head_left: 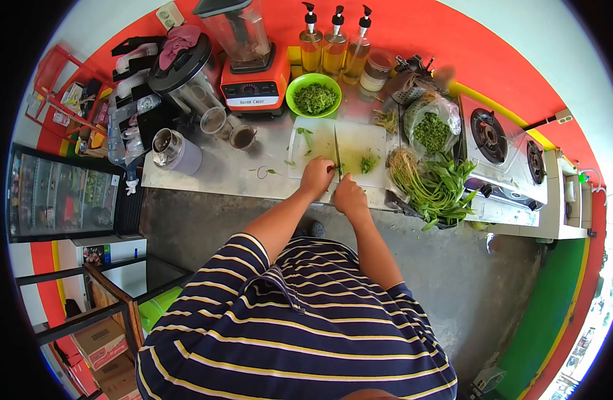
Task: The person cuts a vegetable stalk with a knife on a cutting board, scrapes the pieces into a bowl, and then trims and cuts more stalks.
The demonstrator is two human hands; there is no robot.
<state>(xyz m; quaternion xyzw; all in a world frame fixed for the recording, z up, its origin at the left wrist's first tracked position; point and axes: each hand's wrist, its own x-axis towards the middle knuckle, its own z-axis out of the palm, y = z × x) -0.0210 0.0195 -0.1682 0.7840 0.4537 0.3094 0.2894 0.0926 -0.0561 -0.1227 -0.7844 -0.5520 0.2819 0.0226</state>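
Observation:
My right hand (350,196) is closed on the handle of a knife (336,150), whose long blade points away from me over the white cutting board (306,157). Just left of the blade, my left hand (318,175) is closed, fingers bent, on some greens mostly hidden by them. A small heap of chopped greens (368,165) lies right of the knife, and a few green pieces (306,139) are at the board's left. Behind the board sits a green bowl (292,109) full of chopped greens.
A red blender (253,90), pump bottles (334,50) and a jar (376,71) stand at the back. Leafy stalks (440,187) and a bag of greens (432,130) lie right, beside a gas stove (513,150). Cups (242,137) and a metal flask (178,153) are left.

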